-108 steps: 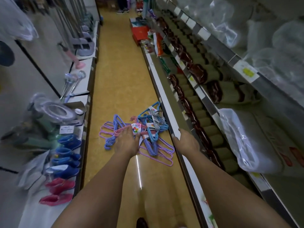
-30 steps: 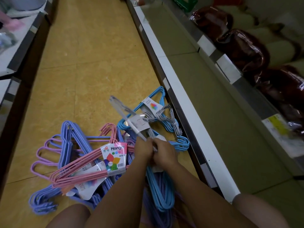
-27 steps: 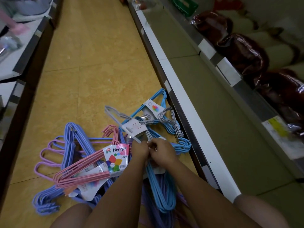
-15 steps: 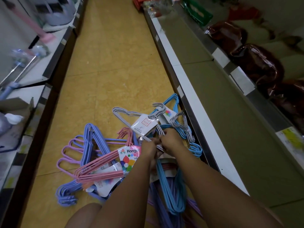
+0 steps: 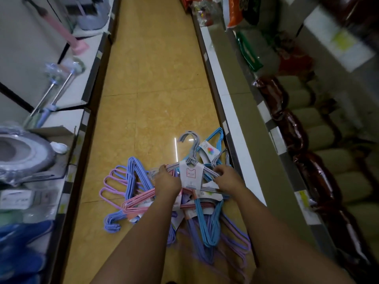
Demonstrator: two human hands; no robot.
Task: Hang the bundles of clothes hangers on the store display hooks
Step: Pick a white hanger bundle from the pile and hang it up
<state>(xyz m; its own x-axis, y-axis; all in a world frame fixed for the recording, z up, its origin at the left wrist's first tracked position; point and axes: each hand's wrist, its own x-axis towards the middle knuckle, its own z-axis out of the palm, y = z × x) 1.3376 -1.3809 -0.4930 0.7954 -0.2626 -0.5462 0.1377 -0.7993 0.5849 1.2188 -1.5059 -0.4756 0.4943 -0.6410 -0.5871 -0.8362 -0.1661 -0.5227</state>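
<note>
A: Head view. Which way does the grey hanger bundle (image 5: 191,160) point?

B: Its hooks point up the aisle, away from the person. The long axis, shoulder to shoulder, runs left to right between the two hands. It is held above the pile of coloured hangers (image 5: 164,201) on the yellow floor (image 5: 153,78), near the foot of the right-hand shelf (image 5: 231,128).

A: Any writing?

B: A white paper sleeve (image 5: 191,174) wraps the bundle's neck, with a small reddish outline mark on it; no words can be read. A second white tag (image 5: 208,149) behind it carries a multicoloured spot, also unreadable.

A: And the hands?

B: Both arms reach forward and down. The left hand (image 5: 167,181) is closed around the bundle's left shoulder, knuckles up. The right hand (image 5: 227,179) grips the right shoulder, fingers (image 5: 218,171) curled over the wires.

A: What lies beneath?

B: A pink bundle (image 5: 141,200) angles up to the right, a blue one (image 5: 211,222) runs towards the person, and purple ones (image 5: 117,181) fan out to the left.
</note>
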